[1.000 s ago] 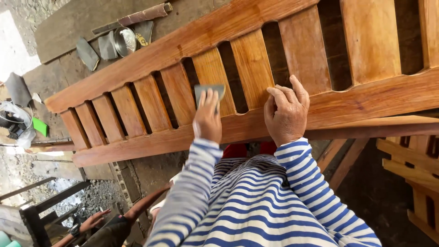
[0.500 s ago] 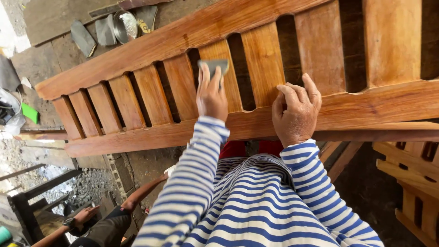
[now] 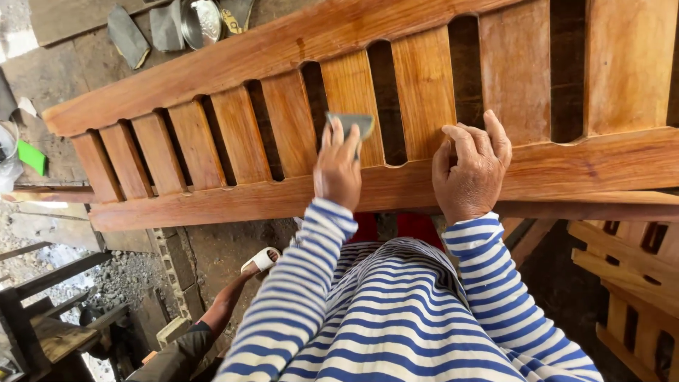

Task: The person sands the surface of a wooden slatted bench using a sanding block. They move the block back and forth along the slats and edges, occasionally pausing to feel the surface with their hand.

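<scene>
A long varnished wooden panel (image 3: 212,67) with two rails and several upright slats lies across in front of me. My left hand (image 3: 338,170) presses a grey piece of sandpaper (image 3: 351,124) flat against one slat (image 3: 351,88), fingers spread over it. My right hand (image 3: 472,170) rests on the lower rail (image 3: 580,159), fingers curled over the bottom of the neighbouring slat. Both arms wear blue and white striped sleeves.
Grey sandpaper scraps (image 3: 127,35) and a round metal tin (image 3: 199,21) lie on the ground beyond the panel. More wooden frames (image 3: 629,283) stand at the right. Another person's leg (image 3: 226,301) with a white sandal (image 3: 260,259) shows lower left, near a dark bench (image 3: 42,318).
My left hand slid the sandpaper up the slat and has come back down toward the lower rail. The view shifted slightly left; my right hand stayed on the rail.
</scene>
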